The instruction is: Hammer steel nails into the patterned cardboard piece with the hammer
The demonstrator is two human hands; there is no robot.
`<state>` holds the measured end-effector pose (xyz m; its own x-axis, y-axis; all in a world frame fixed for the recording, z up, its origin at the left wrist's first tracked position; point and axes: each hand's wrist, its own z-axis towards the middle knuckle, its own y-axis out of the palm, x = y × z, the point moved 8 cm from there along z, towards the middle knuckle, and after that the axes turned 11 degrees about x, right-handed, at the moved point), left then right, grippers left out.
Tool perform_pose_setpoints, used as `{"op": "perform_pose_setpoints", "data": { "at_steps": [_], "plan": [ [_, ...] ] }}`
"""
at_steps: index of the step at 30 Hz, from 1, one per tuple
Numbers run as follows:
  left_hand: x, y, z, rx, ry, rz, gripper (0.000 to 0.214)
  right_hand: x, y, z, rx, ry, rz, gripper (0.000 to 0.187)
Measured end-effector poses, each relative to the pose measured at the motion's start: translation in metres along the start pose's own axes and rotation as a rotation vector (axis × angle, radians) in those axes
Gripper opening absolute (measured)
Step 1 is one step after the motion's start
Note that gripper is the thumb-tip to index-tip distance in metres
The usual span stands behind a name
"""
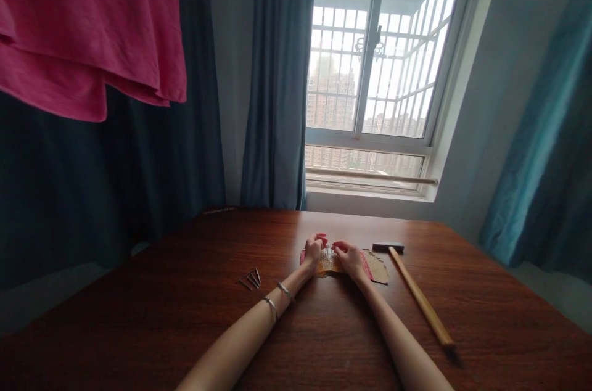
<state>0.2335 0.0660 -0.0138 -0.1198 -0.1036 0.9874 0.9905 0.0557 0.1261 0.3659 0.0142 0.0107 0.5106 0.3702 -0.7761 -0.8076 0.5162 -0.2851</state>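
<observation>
My left hand [314, 250] is closed, its fingers curled at the left side of a patterned pink and yellow piece [329, 263] on the table. Across from it, my right hand [349, 256] pinches its fingertips together just above the same piece. A few thin, upright metal pieces show between the two hands, too small to make out as nails or pins. Whatever the fingertips hold is hidden or too tiny to name. From under my right hand, a torn-edged piece of brown cardboard [378, 268] sticks out to the right.
Several loose nails [252, 279] lie on the brown wooden table [185, 317] to the left. On the right is a hammer [420, 298] with a long wooden handle and dark head. Pink cloth [92, 27] hangs at upper left; blue curtains [280, 70] flank the window.
</observation>
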Motion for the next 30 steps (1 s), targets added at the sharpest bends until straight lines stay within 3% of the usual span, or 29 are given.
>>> {"op": "perform_pose_setpoints", "data": {
  "at_steps": [4,9,14,22,30],
  "plan": [
    [-0.002,-0.002,0.004,0.031,0.082,0.002,0.031,0.0,0.003,-0.001,-0.019,-0.016,-0.038,0.025],
    [0.0,0.009,0.003,-0.12,0.088,0.04,0.033,-0.004,0.006,-0.005,-0.056,-0.037,-0.073,0.026],
    [0.006,0.018,-0.001,-0.271,0.208,0.124,0.036,-0.01,0.006,-0.007,-0.08,-0.068,-0.109,0.022],
    [0.001,0.014,0.003,-0.242,0.306,0.256,0.027,-0.012,0.005,-0.008,-0.088,-0.097,-0.175,0.019],
    [-0.002,0.016,0.004,-0.251,0.308,0.317,0.022,-0.016,0.005,-0.009,-0.086,-0.116,-0.207,0.018]
  ]
}}
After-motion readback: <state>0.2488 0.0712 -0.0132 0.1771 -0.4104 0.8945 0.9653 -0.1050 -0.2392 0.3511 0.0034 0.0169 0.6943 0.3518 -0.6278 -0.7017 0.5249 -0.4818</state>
